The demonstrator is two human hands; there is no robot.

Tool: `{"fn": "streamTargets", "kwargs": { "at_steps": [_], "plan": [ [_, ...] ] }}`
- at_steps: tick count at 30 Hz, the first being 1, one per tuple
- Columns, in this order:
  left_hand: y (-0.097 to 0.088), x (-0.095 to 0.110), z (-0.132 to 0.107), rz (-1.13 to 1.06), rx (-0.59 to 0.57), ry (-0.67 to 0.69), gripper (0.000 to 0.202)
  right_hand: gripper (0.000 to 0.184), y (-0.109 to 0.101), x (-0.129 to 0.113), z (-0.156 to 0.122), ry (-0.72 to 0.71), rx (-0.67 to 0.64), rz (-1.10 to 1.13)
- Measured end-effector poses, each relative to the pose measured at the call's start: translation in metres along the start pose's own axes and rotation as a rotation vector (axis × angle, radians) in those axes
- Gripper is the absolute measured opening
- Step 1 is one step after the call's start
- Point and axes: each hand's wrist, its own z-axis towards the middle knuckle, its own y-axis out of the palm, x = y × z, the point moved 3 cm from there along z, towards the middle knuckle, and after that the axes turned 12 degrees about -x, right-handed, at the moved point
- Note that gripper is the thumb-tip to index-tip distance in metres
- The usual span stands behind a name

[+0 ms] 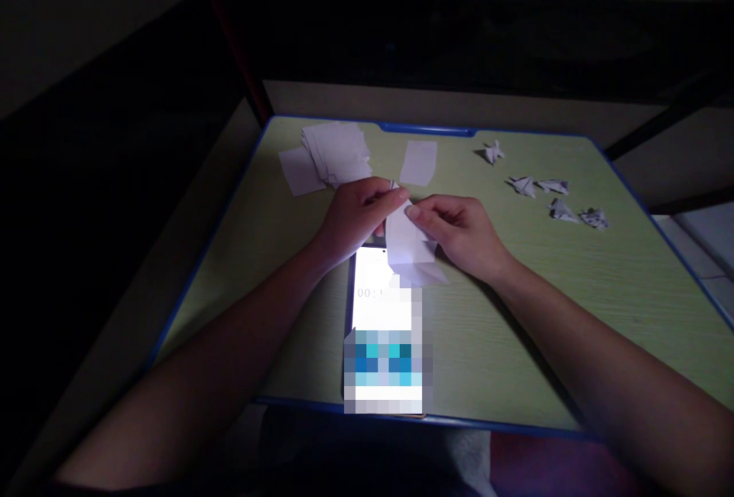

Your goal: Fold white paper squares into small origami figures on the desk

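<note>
A partly folded sheet of white paper [410,241] is held up between my two hands over the middle of the table. My left hand [360,210] pinches its upper left edge between thumb and fingers. On the paper's right side, my right hand [459,231] grips it, thumb in front and the other fingers curled behind. The lower part of the sheet has a crease and flares outward. Just below lies a phone [378,313] with a bright lit screen showing digits, partly covered by the paper and blurred lower down.
A stack of white paper sheets [338,149] lies at the back left of the green table [516,344]. One single sheet [418,163] lies at the back middle. Several small folded paper pieces [523,186] are scattered at the back right. The surroundings are dark.
</note>
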Motion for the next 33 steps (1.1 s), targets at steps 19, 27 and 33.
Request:
{"fn": "streamTargets", "kwargs": {
  "at_steps": [19, 27, 33],
  "plan": [
    [-0.0024, -0.0041, -0.0009, 0.040, 0.002, 0.012, 0.030, 0.033, 0.0026, 0.0032, -0.0013, 0.041, -0.053, 0.048],
    [-0.0034, -0.0058, -0.0005, 0.033, -0.019, 0.011, 0.023, 0.028, 0.0031, 0.0025, -0.0001, 0.039, -0.052, 0.083],
    [-0.0024, -0.0054, -0.0002, -0.011, -0.004, 0.014, 0.028, 0.026, 0.0027, 0.0032, -0.0001, 0.023, -0.035, 0.089]
  ]
}}
